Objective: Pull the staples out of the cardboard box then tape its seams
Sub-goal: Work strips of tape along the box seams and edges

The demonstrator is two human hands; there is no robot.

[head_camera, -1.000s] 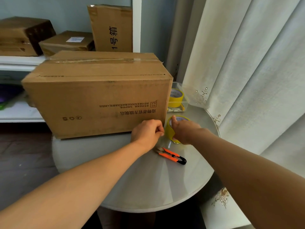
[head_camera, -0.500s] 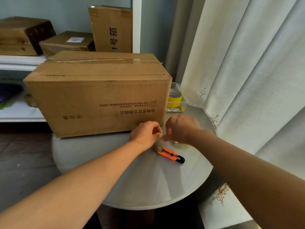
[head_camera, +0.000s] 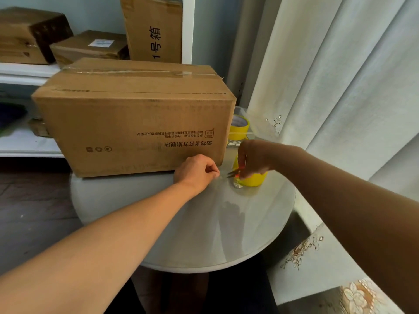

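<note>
The box (head_camera: 136, 123) sits on the far left part of the round table (head_camera: 204, 234), print side toward me and upside down. Its top seam already carries a strip of clear tape running the full length. The near bottom edge, where my hands are, shows no tape that I can make out, and I see no staples anywhere, though they would be too small to tell at this range. My judgement: the stapling part is likely behind me or hidden, and the taping is partly done, with the lower and side seams probably left.

My left hand (head_camera: 197, 172) is curled into a fist at the box's lower right corner, thumb and forefinger pressed together as if pinching a tape end; the tape itself is too clear to see, so I cannot say for sure that anything is held. My right hand (head_camera: 254, 158) grips the orange snips (head_camera: 235, 173), blades pointing left toward the gap between my hands, right in front of the near roll (head_camera: 254, 180). I take it that I am about to cut.

Counts, largest first: one table; one box on it; three more boxes on the shelf (head_camera: 27, 73) behind, one standing on end, and what may be another on a lower shelf; two yellow rolls, the far roll (head_camera: 239, 128) in a clear tray (head_camera: 249, 132) behind the box corner; one pair of snips.
</note>
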